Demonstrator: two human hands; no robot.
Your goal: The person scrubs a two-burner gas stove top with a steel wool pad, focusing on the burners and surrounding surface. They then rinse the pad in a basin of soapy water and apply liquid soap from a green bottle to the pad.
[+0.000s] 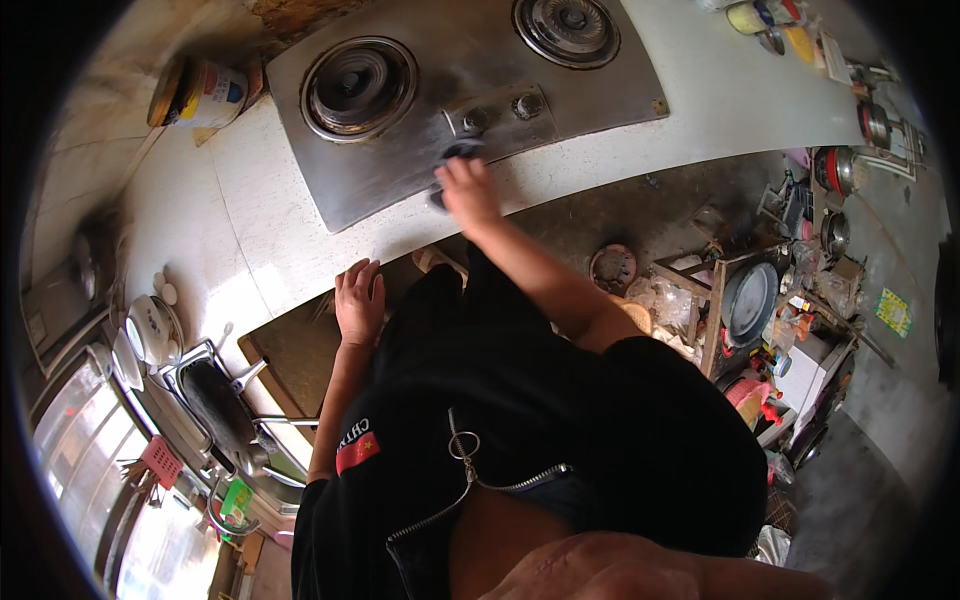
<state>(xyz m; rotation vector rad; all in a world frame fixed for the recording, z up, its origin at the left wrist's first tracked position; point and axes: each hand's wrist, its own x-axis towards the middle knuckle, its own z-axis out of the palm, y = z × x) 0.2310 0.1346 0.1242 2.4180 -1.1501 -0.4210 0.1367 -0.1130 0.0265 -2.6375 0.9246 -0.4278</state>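
Note:
A metal gas cooktop (450,90) with a left burner (358,88), a right burner (568,30) and control knobs (475,120) is set in the white countertop (202,202). My right hand (469,191) grips a dark cloth (459,150) at the cooktop's front edge, just below the left knob; the hand is blurred and covers part of the cloth. Farther left, my left hand (361,300) rests on the counter's front edge with its fingers somewhat apart and nothing in it.
A labelled container (206,91) stands left of the cooktop. Bowls (146,330) and a dark pan (217,405) sit by the sink at the lower left. On the right, a wooden rack (712,322) holds a round basin (751,304), near bags and several pots.

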